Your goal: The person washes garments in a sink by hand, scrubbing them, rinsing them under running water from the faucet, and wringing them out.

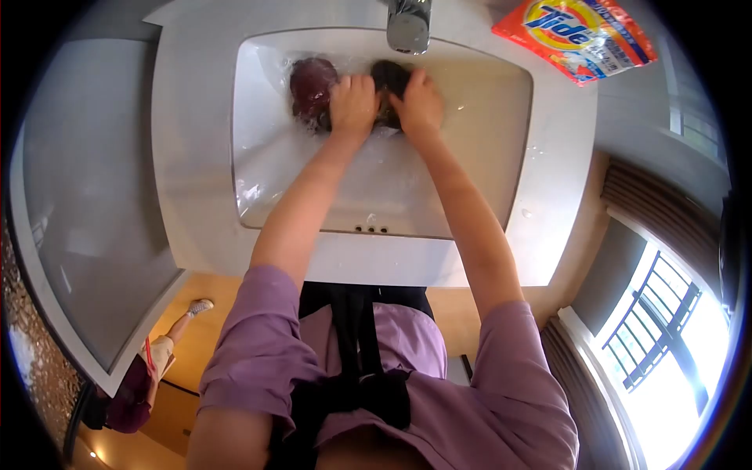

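Both my hands are in the sink basin (313, 196), near its back wall. Dark wet fabric (389, 76) lies between them, and the fingers of my left hand (355, 106) and my right hand (421, 102) are curled on it, one on each side. Just left of my left hand a dark red wet bundle (313, 82) sits in the water, close to its fingers. Water ripples around both pieces. The undersides of the fabric and some fingertips are hidden.
A faucet (409, 27) hangs over the basin's back edge. An orange Tide bag (576, 35) lies on the counter (196, 157) at the back right. Another person (133, 395) is at the lower left, beyond a grey panel. A window (658, 313) is at the right.
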`<act>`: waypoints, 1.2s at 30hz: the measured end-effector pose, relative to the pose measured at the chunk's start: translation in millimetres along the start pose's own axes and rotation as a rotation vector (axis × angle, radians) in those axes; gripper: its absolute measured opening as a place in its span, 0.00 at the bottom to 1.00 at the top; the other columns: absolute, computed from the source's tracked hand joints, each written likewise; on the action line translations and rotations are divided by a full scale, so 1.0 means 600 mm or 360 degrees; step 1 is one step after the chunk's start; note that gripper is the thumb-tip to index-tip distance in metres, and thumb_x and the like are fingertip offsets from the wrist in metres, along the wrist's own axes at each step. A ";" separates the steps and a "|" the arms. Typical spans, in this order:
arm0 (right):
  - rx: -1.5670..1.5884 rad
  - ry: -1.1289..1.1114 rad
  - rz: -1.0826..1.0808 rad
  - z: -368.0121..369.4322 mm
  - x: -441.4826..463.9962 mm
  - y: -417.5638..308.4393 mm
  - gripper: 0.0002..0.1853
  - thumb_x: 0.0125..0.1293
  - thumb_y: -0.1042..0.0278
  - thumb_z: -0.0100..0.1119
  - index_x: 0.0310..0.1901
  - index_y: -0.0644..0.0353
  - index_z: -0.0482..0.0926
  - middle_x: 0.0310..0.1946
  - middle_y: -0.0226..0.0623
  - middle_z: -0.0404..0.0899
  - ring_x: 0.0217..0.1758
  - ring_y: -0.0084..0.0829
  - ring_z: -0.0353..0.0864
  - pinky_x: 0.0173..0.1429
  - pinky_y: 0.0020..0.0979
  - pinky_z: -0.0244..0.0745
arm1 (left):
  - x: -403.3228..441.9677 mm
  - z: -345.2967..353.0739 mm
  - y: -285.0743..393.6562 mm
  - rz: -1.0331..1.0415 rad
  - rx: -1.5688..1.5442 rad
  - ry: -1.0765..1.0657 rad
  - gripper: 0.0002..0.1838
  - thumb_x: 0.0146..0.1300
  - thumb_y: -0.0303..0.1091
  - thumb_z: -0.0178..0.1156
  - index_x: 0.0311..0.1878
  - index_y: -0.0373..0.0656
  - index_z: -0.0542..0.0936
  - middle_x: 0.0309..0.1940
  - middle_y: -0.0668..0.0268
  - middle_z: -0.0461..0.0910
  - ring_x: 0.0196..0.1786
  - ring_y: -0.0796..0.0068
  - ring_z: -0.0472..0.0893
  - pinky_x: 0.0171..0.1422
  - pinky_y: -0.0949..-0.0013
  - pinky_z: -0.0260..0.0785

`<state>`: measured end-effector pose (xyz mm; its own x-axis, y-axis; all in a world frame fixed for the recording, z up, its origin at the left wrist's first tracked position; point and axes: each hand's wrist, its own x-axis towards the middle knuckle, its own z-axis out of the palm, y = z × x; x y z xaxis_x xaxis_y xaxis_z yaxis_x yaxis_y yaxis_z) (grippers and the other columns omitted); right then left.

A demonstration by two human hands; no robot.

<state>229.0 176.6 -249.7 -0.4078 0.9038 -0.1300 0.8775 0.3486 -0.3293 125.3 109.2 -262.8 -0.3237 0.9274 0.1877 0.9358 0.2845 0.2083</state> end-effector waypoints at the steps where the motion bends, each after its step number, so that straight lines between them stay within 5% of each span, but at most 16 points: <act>1: 0.0001 0.0019 -0.0013 -0.008 -0.006 0.011 0.27 0.48 0.52 0.63 0.44 0.59 0.65 0.43 0.44 0.72 0.40 0.46 0.76 0.41 0.39 0.72 | -0.015 -0.018 -0.004 -0.0001 0.0005 0.0023 0.10 0.50 0.38 0.57 0.30 0.43 0.73 0.30 0.64 0.72 0.40 0.63 0.71 0.43 0.62 0.63; 5: 0.0979 -0.0598 0.0356 -0.007 -0.010 0.072 0.25 0.47 0.52 0.65 0.34 0.70 0.75 0.27 0.39 0.77 0.27 0.30 0.75 0.33 0.32 0.70 | -0.067 -0.070 -0.019 0.0168 -0.0351 -0.0052 0.15 0.51 0.42 0.58 0.26 0.37 0.75 0.29 0.59 0.72 0.39 0.58 0.70 0.45 0.62 0.63; 7: 0.1184 -0.0613 0.0562 -0.042 -0.023 0.063 0.25 0.49 0.49 0.64 0.31 0.70 0.78 0.23 0.34 0.75 0.23 0.24 0.71 0.29 0.28 0.68 | -0.077 -0.078 -0.024 -0.0114 -0.1095 -0.0311 0.18 0.55 0.45 0.56 0.28 0.36 0.75 0.27 0.55 0.72 0.36 0.54 0.71 0.41 0.60 0.63; 8: 0.1200 -0.0521 0.0568 -0.058 -0.027 0.060 0.24 0.50 0.49 0.63 0.32 0.68 0.79 0.23 0.33 0.75 0.23 0.24 0.71 0.30 0.28 0.68 | -0.086 -0.080 -0.015 -0.0420 -0.1379 -0.0297 0.20 0.58 0.47 0.53 0.31 0.36 0.75 0.28 0.50 0.73 0.35 0.51 0.71 0.39 0.61 0.63; 13: 0.1630 -0.0062 0.0452 -0.132 -0.047 0.008 0.19 0.55 0.53 0.59 0.30 0.65 0.77 0.18 0.34 0.72 0.23 0.22 0.68 0.30 0.26 0.66 | -0.111 -0.083 0.054 -0.1307 -0.2407 -0.0273 0.27 0.61 0.58 0.45 0.35 0.39 0.74 0.33 0.65 0.75 0.42 0.71 0.74 0.45 0.68 0.65; 15: 0.1721 -0.0055 0.0466 -0.163 -0.068 -0.023 0.18 0.55 0.54 0.59 0.30 0.65 0.76 0.19 0.34 0.72 0.24 0.22 0.68 0.31 0.26 0.66 | -0.109 -0.082 0.077 -0.2124 -0.2936 -0.0320 0.30 0.58 0.64 0.43 0.43 0.44 0.72 0.39 0.64 0.75 0.46 0.71 0.73 0.52 0.66 0.64; 19: 0.1945 -0.0048 0.0460 -0.177 -0.113 -0.067 0.17 0.51 0.55 0.63 0.29 0.63 0.76 0.17 0.32 0.72 0.23 0.21 0.67 0.29 0.26 0.67 | -0.083 -0.075 0.119 -0.1786 -0.3930 -0.0482 0.30 0.56 0.67 0.40 0.44 0.50 0.72 0.44 0.64 0.74 0.49 0.70 0.73 0.56 0.62 0.64; 21: 0.1549 0.0060 0.0271 -0.148 -0.132 -0.072 0.18 0.46 0.54 0.66 0.27 0.62 0.76 0.16 0.35 0.73 0.21 0.23 0.70 0.29 0.27 0.68 | -0.085 -0.020 0.110 -0.0941 -0.4672 -0.0513 0.25 0.60 0.60 0.40 0.46 0.49 0.71 0.43 0.67 0.74 0.48 0.70 0.74 0.53 0.63 0.66; 23: 0.0927 0.0316 -0.0023 -0.159 -0.155 -0.097 0.16 0.42 0.52 0.66 0.21 0.57 0.76 0.19 0.44 0.77 0.25 0.43 0.77 0.31 0.34 0.72 | -0.089 0.097 0.103 -0.0660 -0.4911 -0.0556 0.24 0.59 0.60 0.42 0.43 0.49 0.72 0.43 0.66 0.74 0.47 0.69 0.74 0.52 0.63 0.67; 24: 0.0803 0.0312 0.0007 -0.154 -0.152 -0.101 0.15 0.43 0.52 0.64 0.21 0.56 0.76 0.20 0.44 0.77 0.26 0.44 0.77 0.32 0.36 0.73 | -0.092 0.125 0.105 -0.0368 -0.5120 -0.0615 0.24 0.58 0.60 0.44 0.41 0.50 0.73 0.42 0.66 0.74 0.46 0.68 0.74 0.52 0.62 0.67; 25: 0.0689 0.0308 0.0034 -0.146 -0.142 -0.106 0.15 0.44 0.52 0.62 0.21 0.55 0.77 0.20 0.44 0.77 0.28 0.46 0.78 0.33 0.37 0.73 | -0.084 0.082 0.100 -0.0365 -0.5126 -0.0576 0.24 0.58 0.60 0.44 0.41 0.50 0.73 0.42 0.66 0.74 0.46 0.68 0.74 0.52 0.62 0.67; 27: 0.0521 0.0223 0.0009 -0.123 -0.115 -0.110 0.14 0.45 0.52 0.60 0.23 0.55 0.78 0.21 0.45 0.77 0.28 0.46 0.78 0.35 0.38 0.74 | -0.060 -0.067 0.084 -0.1724 -0.4262 -0.0402 0.20 0.60 0.53 0.44 0.40 0.47 0.72 0.40 0.66 0.75 0.44 0.69 0.75 0.49 0.63 0.69; 31: 0.0338 -0.0065 0.0136 -0.112 -0.035 -0.118 0.18 0.45 0.50 0.58 0.31 0.56 0.81 0.28 0.47 0.79 0.36 0.45 0.78 0.42 0.38 0.73 | -0.028 -0.086 0.070 -0.1647 -0.4064 -0.0209 0.14 0.61 0.44 0.44 0.37 0.46 0.73 0.32 0.66 0.76 0.34 0.72 0.77 0.35 0.71 0.71; 32: 0.0333 -0.0112 0.0205 -0.098 -0.007 -0.106 0.18 0.45 0.50 0.57 0.32 0.56 0.81 0.30 0.48 0.78 0.37 0.46 0.78 0.42 0.39 0.73 | -0.039 -0.017 0.047 -0.1498 -0.4037 -0.0383 0.12 0.60 0.44 0.46 0.31 0.47 0.73 0.22 0.67 0.74 0.23 0.75 0.75 0.21 0.71 0.68; 33: 0.0334 -0.0149 0.0270 -0.089 0.017 -0.091 0.19 0.46 0.51 0.57 0.34 0.56 0.81 0.31 0.49 0.78 0.38 0.46 0.78 0.43 0.39 0.73 | -0.034 -0.043 0.055 -0.1967 -0.3440 -0.0467 0.12 0.59 0.43 0.48 0.26 0.48 0.72 0.16 0.69 0.70 0.15 0.76 0.70 0.13 0.73 0.58; 36: 0.0156 -0.0106 0.0329 -0.097 0.044 -0.066 0.18 0.51 0.51 0.52 0.35 0.54 0.81 0.35 0.46 0.79 0.41 0.46 0.77 0.46 0.40 0.72 | -0.026 -0.095 0.069 -0.2068 -0.3145 -0.0486 0.13 0.56 0.48 0.50 0.32 0.49 0.72 0.20 0.69 0.70 0.19 0.75 0.68 0.18 0.74 0.58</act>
<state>198.5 200.9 -185.5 -0.2405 0.9340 -0.2643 0.9166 0.1289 -0.3783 161.4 92.6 -202.3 -0.2057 0.5823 -0.7865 -0.8970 0.2092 0.3895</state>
